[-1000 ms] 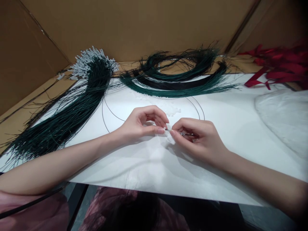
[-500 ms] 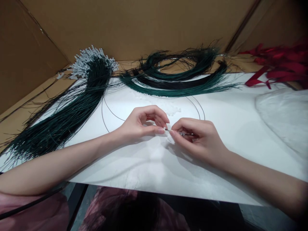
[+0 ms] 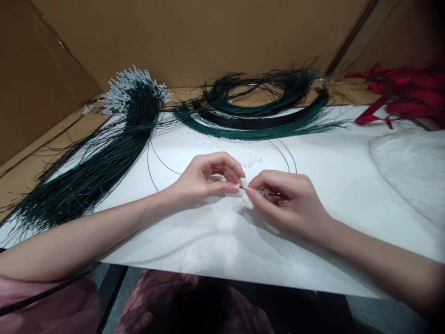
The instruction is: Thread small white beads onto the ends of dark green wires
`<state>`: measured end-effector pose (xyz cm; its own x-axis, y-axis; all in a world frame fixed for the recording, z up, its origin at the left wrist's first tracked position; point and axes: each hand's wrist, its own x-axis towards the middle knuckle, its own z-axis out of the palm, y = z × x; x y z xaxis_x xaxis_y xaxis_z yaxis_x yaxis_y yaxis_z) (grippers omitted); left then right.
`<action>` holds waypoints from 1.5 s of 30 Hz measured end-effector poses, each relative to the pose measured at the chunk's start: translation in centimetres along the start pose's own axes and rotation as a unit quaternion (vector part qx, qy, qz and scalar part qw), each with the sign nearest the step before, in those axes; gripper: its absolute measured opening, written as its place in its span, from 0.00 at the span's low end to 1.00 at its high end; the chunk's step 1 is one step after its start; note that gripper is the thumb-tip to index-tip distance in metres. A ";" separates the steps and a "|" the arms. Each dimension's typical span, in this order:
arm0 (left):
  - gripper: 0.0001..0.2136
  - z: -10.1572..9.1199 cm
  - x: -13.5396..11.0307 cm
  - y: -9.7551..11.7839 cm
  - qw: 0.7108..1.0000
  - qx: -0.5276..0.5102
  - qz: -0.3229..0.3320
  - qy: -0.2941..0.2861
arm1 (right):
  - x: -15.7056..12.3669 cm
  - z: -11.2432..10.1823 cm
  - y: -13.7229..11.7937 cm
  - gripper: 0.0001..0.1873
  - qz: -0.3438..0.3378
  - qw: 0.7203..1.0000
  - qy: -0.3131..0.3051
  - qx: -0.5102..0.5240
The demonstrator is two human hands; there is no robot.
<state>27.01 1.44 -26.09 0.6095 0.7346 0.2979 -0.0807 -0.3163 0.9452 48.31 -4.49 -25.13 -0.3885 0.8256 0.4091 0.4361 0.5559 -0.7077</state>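
Observation:
Near the middle of the white work surface [image 3: 208, 236], my two hands meet fingertip to fingertip. My left hand [image 3: 213, 176] pinches a tiny white bead [image 3: 238, 186] between thumb and fingers. In my right hand [image 3: 288, 199], thumb and forefinger are closed on a thin dark cord [image 3: 242, 188], whose end reaches the bead. Small white beads [image 3: 264, 193] sit on the cord inside the right hand, partly hidden by the fingers. More loose white beads [image 3: 248, 160] lie just beyond the hands.
A thick bundle of dark green cords [image 3: 107, 162] with white beaded ends [image 3: 134, 86] lies at left. Curved bundles of green and black cords [image 3: 257, 123] rest behind the hands. Red ribbons [image 3: 413, 99] and a clear plastic bag [image 3: 413, 171] are at right. Cardboard walls [image 3: 208, 41] enclose the back.
Hardly anything differs. Both hands keep their grips in the same place, and slightly more of the cord shows between the fingertips.

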 end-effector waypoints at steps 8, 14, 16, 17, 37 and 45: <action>0.10 0.0 0.0 -0.1 1.000 -0.010 0.012 -0.007 | 0.2 -0.1 0.0 0.10 -0.006 1.000 0.004 0.006; 0.11 0.0 0.0 -0.1 1.000 -0.012 0.006 -0.003 | 0.1 -0.1 0.0 0.10 -0.001 1.000 0.003 0.001; 0.11 0.0 0.0 -0.1 1.000 -0.014 0.009 -0.005 | 0.1 -0.1 0.0 0.09 -0.003 1.000 0.004 0.001; 0.11 0.0 0.0 -0.1 1.000 -0.013 0.010 -0.006 | 0.1 -0.1 0.0 0.09 -0.004 1.000 0.004 0.001; 0.08 0.7 -0.6 0.4 0.994 0.106 0.026 0.025 | 0.2 0.0 0.0 0.10 -0.001 1.000 0.004 -0.017; 0.07 0.9 -0.6 0.3 0.984 0.162 0.075 0.025 | 0.2 0.0 -0.1 0.11 0.002 1.000 0.007 -0.016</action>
<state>27.30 0.36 -26.06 0.5705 0.6906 0.4445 0.0938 -0.5925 0.8001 48.18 -4.33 -24.98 -0.3763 0.8285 0.4147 0.4628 0.5559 -0.6905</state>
